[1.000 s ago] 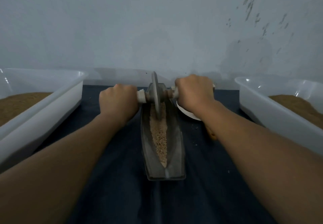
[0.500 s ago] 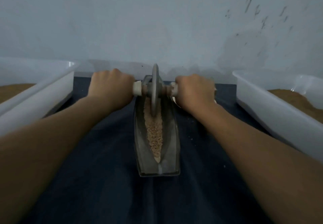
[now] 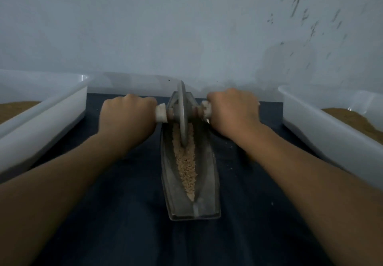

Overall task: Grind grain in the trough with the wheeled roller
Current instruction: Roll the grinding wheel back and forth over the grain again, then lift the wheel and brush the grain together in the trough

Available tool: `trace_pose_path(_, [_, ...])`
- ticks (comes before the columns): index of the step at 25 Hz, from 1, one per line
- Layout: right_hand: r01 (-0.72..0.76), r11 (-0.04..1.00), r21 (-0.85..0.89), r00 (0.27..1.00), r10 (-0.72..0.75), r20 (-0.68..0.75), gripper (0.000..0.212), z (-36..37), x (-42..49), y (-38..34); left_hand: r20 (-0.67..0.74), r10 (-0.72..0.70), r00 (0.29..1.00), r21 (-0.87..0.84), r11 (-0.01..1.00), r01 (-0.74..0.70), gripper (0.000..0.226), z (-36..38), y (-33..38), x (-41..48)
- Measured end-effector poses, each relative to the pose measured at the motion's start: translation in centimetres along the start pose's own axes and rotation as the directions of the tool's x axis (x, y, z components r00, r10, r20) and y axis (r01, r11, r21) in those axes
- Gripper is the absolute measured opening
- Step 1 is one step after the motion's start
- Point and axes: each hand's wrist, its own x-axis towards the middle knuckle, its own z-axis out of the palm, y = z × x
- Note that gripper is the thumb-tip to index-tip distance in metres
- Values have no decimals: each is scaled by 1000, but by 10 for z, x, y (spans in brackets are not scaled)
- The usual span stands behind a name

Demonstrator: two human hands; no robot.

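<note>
Left hand (image 3: 126, 116): fist curled round the left end of the axle handle (image 3: 160, 113), knuckles up. Only a pale stub of the handle shows beside the wheel.
Right hand (image 3: 232, 112): wrapped the same way round the right end of the handle. The fingers are tucked out of sight underneath.
Wheeled roller (image 3: 183, 116): grey disc standing upright at the far end of the trough, its rim sunk in the grain.
Trough (image 3: 209, 174): long, narrow, grey and boat-shaped, lying far-to-near down the middle of the desk (image 3: 124, 224), between the two forearms.
Grain (image 3: 186, 166): pale, coarse strip along the groove, running from under the wheel to a point just short of the near end. It looks mostly whole, so I judge the grinding far from finished.
Step in hand: by my reading, a stroke at its far limit. The next pass should come toward the near end.
Doing it well: put even weight through both fists so the disc stays vertical in the groove. Run the full strip, thin near tip included, and ease off at each end so nothing spills over the lip.
Risk: an uneven push could tilt the wheel against a trough wall. Nothing holds the trough, so it may slide on the dark cloth.
Surroundings: left tub (image 3: 41, 124) and right tub (image 3: 323, 131), both white, each holding a brown heap. A few specks lie on the desk to the right of the trough.
</note>
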Motion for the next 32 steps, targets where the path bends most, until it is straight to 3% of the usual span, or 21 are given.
trace_pose_path(3, [-3,1000,-4,998,3,62,12,-8,22,-5,84,-94,992,-67,993,99,21,2,2,15])
trace_pose_path(5, [59,998,32,996,-61,65,7,-15,-6,5,53,3,999,-14,1000,-2,25,-12,-2,-7])
trace_pose_path(8, [113,989,93,979,-95,-179,21,-18,-67,22,-128,246,961,114,966,-232,36,-36,-14,-42])
trace_pose_path(10, [135,982,129,955,-94,-282,18,-9,-70,30,-116,260,959,110,963,-248,36,-37,-19,-39])
trace_pose_path(12, [40,995,89,981,-23,-192,19,6,-50,23,-23,168,985,180,970,-162,32,-27,-7,-24])
trace_pose_path(14, [-27,993,112,998,33,-54,13,28,-7,15,-51,63,997,159,986,-54,19,-11,4,7])
trace_pose_path(16, [-80,982,174,997,81,-2,10,43,29,14,-48,5,999,117,993,1,7,0,9,33])
trace_pose_path(21, [-63,986,153,972,95,-215,13,60,24,12,-68,41,997,130,991,-32,21,10,4,34])
trace_pose_path(25, [14,983,185,990,12,-140,17,33,18,13,-108,-34,994,36,999,38,23,13,3,17])
trace_pose_path(27, [90,971,223,983,-51,-174,38,18,11,17,-102,-126,987,-44,992,122,36,20,3,0])
trace_pose_path(29, [95,940,327,931,33,-364,67,1,-1,25,-81,-222,972,-153,966,208,38,29,0,-12])
trace_pose_path(31, [94,897,431,821,175,-543,59,-3,-14,40,-66,-300,952,-234,932,278,32,34,-2,-13])
trace_pose_path(32, [47,887,460,809,236,-538,47,-2,-22,48,-60,-340,938,-281,908,311,31,35,0,-12])
